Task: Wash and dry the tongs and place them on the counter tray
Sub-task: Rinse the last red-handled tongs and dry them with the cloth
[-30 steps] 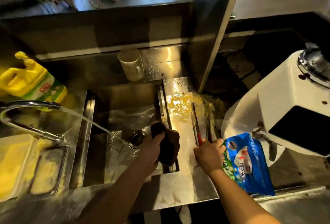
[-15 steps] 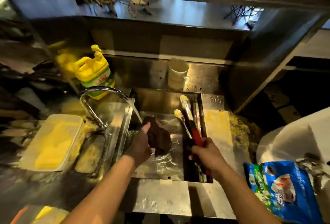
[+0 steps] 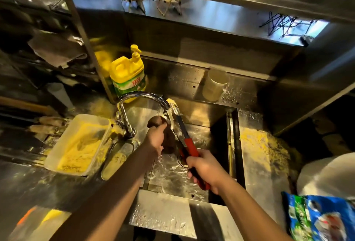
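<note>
The tongs (image 3: pixel 182 127) have red handles and metal arms whose tips carry yellow batter. My right hand (image 3: pixel 206 170) grips the red handles over the steel sink (image 3: pixel 232 144), and the tips reach up under the spout of the chrome faucet (image 3: pixel 143 96), where water runs. My left hand (image 3: pixel 156 138) holds a dark brown cloth or sponge (image 3: pixel 169 141) against the lower arm of the tongs.
A yellow detergent jug (image 3: pixel 127 74) stands behind the faucet. A plastic tub of yellow crumbs (image 3: pixel 80 143) and a small dish (image 3: pixel 118 159) lie left of the sink. Yellow crumbs cover the counter (image 3: pixel 263 144) to the right. A blue bag (image 3: pixel 320 218) lies at lower right.
My right hand lifted the tongs off the right-hand counter, carried them over the sink and pushed the tips up under the running faucet. My left hand brought the cloth against them.
</note>
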The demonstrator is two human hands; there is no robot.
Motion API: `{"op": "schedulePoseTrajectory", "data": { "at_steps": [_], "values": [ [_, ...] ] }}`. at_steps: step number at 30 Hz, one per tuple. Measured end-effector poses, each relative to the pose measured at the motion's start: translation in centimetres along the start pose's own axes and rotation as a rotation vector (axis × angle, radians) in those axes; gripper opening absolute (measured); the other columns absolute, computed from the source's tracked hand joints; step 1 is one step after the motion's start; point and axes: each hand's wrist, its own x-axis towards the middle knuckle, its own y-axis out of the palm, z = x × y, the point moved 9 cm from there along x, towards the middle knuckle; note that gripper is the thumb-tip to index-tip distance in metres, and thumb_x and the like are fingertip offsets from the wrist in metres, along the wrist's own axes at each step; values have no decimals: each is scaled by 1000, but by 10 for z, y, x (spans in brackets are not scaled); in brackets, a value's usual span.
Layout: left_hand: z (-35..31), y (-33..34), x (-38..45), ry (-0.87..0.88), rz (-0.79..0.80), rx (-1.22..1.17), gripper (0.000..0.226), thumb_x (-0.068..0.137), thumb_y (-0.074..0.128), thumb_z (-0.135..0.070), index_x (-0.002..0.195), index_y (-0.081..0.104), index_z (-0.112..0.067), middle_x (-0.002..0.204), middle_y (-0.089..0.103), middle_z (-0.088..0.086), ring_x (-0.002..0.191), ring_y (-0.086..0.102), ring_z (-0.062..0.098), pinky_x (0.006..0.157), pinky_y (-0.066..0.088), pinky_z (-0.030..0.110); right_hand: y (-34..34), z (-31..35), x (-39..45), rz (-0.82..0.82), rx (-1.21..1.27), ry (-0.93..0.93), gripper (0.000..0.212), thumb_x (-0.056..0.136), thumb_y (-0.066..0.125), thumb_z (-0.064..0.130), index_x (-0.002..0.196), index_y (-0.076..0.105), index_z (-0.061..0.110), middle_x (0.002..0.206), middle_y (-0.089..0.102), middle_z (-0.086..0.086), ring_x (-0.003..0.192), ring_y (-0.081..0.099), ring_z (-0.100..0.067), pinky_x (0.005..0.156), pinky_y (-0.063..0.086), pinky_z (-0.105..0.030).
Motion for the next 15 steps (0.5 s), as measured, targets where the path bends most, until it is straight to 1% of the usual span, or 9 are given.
{"op": "schedulePoseTrajectory", "data": {
  "at_steps": [3, 5, 7, 9, 10, 11, 12, 14, 15],
  "values": [
    [-19, -1, 13, 37, -38, 52, 18, 93, 63, -17, 104, 55, -5, 92, 65, 13, 72, 65, 24, 65, 53, 31, -3, -3, -11, 18, -37, -7, 22, 76, 59, 14, 97, 57, 8, 56, 57, -4, 45, 48, -15, 44, 40, -26],
    [-26, 1, 22, 41, -59, 76, 24, 91, 65, -14, 111, 57, -3, 87, 66, 11, 69, 66, 22, 57, 53, 28, -11, -6, -17, 19, -74, 4, 33, 69, 60, 17, 100, 58, 6, 60, 57, -6, 43, 48, -15, 43, 41, -25],
    [-15, 20, 20, -2, 8, 123, 25, 90, 66, -12, 113, 61, -2, 84, 68, 12, 68, 68, 24, 52, 56, 30, -21, -4, -12, -21, -104, -7, 32, 73, 59, 13, 102, 58, 1, 62, 56, -10, 43, 47, -18, 43, 40, -28],
    [5, 40, 15, -63, 79, 129, 22, 90, 64, -10, 111, 62, -4, 92, 71, 17, 78, 71, 30, 61, 60, 40, -26, 2, -6, -48, -118, -40, 22, 77, 57, 11, 97, 57, -1, 57, 52, -7, 41, 47, -17, 43, 37, -28],
    [7, 44, 15, -63, 83, 108, 18, 90, 62, -9, 108, 63, -4, 93, 70, 17, 80, 71, 31, 65, 60, 41, -24, 3, -6, -43, -130, -53, 18, 77, 57, 12, 92, 57, 2, 56, 52, -5, 40, 47, -16, 42, 37, -27],
    [3, 43, 16, -47, 53, 83, 11, 90, 61, -7, 101, 65, -5, 88, 69, 15, 74, 69, 28, 62, 58, 36, -23, 3, -7, -32, -144, -56, 17, 74, 58, 16, 89, 56, 6, 55, 52, -3, 39, 48, -15, 42, 38, -26],
    [-3, 38, 20, -26, 2, 56, 5, 90, 61, -6, 93, 65, -6, 79, 68, 12, 66, 66, 24, 54, 55, 29, -24, -1, -9, -22, -156, -48, 19, 72, 58, 19, 88, 56, 8, 55, 53, -1, 40, 49, -14, 41, 39, -25],
    [-3, 34, 24, -29, -40, 23, 10, 91, 59, -6, 83, 63, -9, 63, 67, 6, 53, 65, 19, 41, 49, 22, -29, -7, -13, -13, -161, -21, 23, 71, 60, 19, 92, 58, 10, 55, 54, 0, 41, 50, -15, 40, 40, -24],
    [0, 40, 19, -43, -6, 29, 11, 92, 58, -7, 83, 62, -9, 59, 68, 5, 49, 66, 18, 40, 50, 23, -32, -7, -10, -19, -162, -16, 21, 73, 60, 17, 92, 59, 9, 55, 53, 0, 41, 49, -15, 40, 40, -24]
  ]
}}
